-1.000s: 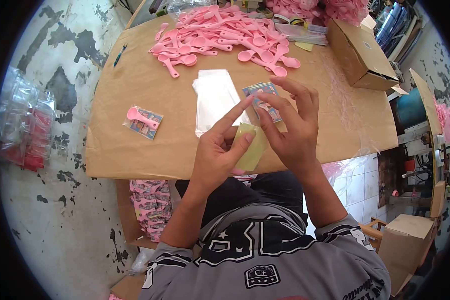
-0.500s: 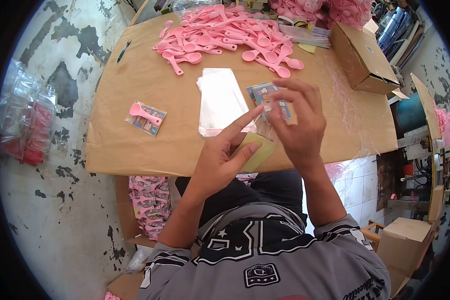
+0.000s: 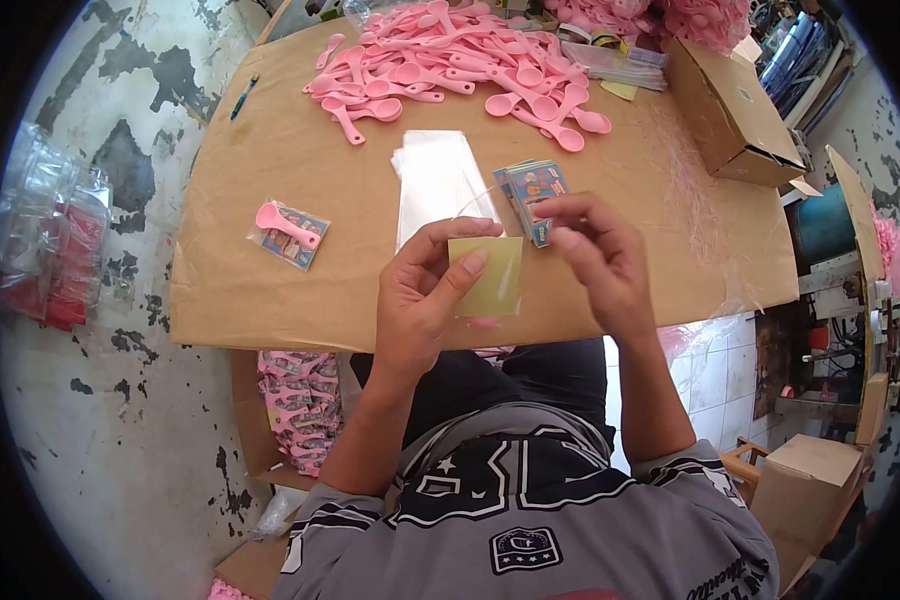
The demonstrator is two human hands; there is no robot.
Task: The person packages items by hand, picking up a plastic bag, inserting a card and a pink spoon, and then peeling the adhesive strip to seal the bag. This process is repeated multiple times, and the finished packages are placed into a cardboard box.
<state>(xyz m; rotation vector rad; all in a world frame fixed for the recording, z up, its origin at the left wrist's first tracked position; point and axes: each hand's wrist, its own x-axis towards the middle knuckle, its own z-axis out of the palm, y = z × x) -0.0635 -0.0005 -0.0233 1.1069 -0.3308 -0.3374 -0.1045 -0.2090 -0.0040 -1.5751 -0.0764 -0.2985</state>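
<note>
My left hand (image 3: 425,285) grips a yellow-green card (image 3: 488,275) in a clear bag, thumb on its face; something pink shows at the bag's lower end. To its right my right hand (image 3: 598,255) is raised with its fingers apart, holding nothing visible. Behind the hands lie a stack of clear bags (image 3: 438,180) and a pile of blue printed cards (image 3: 536,188). At the left of the table a bag with a printed card (image 3: 292,250) and a pink spoon (image 3: 286,227) lies flat.
A large heap of pink spoons (image 3: 450,70) covers the table's back. A cardboard box (image 3: 730,120) stands at the back right, and a pen (image 3: 244,97) lies at the left edge. Below the table, a carton holds packed pink spoons (image 3: 300,410).
The yellow-green card has turned more upright and square to the view in my left hand. My right hand has moved slightly down, and its fingers have curled.
</note>
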